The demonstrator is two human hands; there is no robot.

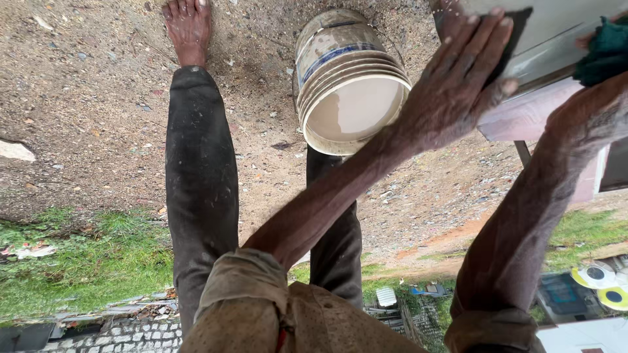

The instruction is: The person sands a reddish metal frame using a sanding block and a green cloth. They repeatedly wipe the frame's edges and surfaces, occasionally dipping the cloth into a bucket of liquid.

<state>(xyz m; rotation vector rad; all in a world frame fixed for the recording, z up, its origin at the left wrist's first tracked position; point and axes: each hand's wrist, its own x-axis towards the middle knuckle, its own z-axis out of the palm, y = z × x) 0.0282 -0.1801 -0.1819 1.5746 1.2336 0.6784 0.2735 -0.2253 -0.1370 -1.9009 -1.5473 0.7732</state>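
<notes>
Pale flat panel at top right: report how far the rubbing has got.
Done: cannot tell; the pale flat panel shows little surface. In hand: left hand presses a dark flat pad on it; right hand holds a green cloth. Left: the white plastic bucket holds pale liquid.

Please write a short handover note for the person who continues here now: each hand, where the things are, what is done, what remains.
Left hand: pressed flat, fingers spread, on a dark sheet against the pale panel.
Right hand: mostly out of frame, with a green cloth bunched at the same panel.
Bucket: on the sandy ground by the feet, holding pale liquid.
Done: cannot tell how much of the panel is treated.
Left: probably go on rubbing and wiping the panel; the bucket is close below.
</notes>
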